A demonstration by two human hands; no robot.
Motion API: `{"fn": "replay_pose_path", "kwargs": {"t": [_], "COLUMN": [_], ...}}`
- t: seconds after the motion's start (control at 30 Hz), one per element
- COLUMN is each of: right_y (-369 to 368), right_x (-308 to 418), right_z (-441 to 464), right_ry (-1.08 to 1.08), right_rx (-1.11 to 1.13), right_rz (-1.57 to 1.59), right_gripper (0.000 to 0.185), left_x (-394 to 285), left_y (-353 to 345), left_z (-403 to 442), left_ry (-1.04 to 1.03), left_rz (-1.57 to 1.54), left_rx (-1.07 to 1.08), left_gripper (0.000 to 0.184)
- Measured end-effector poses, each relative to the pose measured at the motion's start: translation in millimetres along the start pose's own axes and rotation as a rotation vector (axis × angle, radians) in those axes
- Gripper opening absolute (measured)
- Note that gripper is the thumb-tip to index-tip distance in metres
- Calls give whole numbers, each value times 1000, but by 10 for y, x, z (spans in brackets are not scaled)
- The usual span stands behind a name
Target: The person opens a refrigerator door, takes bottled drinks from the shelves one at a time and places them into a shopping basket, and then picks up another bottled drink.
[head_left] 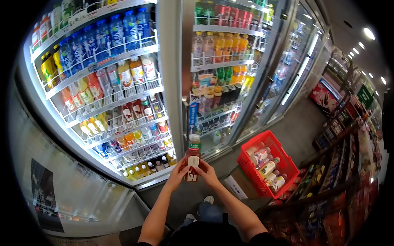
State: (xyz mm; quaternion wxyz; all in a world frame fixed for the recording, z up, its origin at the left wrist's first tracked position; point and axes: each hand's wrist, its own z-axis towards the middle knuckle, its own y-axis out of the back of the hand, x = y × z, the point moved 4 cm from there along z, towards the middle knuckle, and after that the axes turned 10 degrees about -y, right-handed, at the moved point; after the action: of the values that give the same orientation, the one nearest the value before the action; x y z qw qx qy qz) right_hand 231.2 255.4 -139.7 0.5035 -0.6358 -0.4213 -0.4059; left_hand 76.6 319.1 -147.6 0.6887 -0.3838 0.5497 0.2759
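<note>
Between my two hands I hold a drink bottle [193, 152] upright, with dark red-brown contents, a pale label, a green neck band and a whitish cap. My left hand [177, 174] grips its left side near the lower half. From the right, my right hand [207, 172] closes on the same bottle, thumb across the label. Just beyond stands the open drinks cooler, whose wire shelf [113, 96] carries bottles in rows. Similar dark red bottles [136, 110] stand on a middle shelf. The bottle's base is partly covered by my fingers.
A red basket [243, 158] holding several bottles rests on a cardboard box [238, 184] to my right. The cooler's glass door [88, 197] is swung open at left. Closed glass-door coolers [262, 88] continue at right, facing stocked store shelves [324, 197].
</note>
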Motion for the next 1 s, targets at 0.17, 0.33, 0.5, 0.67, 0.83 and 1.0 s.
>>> {"fn": "replay_pose_path", "kwargs": {"t": [0.17,0.33,0.5,0.67,0.83,1.0], "right_y": [426,961,1611,2424,3017,3369], "right_x": [-42,80,266,183,200,325], "right_z": [-436,-869,-1365,-1777,-2175,-2460], "right_ry": [39,79,101,146,95,140], "right_rx": [-122,-250,-408,-558,-664,-753], "right_rz": [-33,-34,-30,74,147,62], "right_gripper": [52,54,55,55,58,52], "left_x": [-19,227,419,750,937,1089], "left_y": [-611,-1283,-2170,-3072,-3754,-4244], "left_z": [-55,38,109,166,237,307], "left_ry": [28,-5,48,77,-39,-282], "left_rz": [11,3,-118,-123,119,337], "left_rx": [153,231,330,337,426,473], "left_gripper": [68,71,65,60,51,45]}}
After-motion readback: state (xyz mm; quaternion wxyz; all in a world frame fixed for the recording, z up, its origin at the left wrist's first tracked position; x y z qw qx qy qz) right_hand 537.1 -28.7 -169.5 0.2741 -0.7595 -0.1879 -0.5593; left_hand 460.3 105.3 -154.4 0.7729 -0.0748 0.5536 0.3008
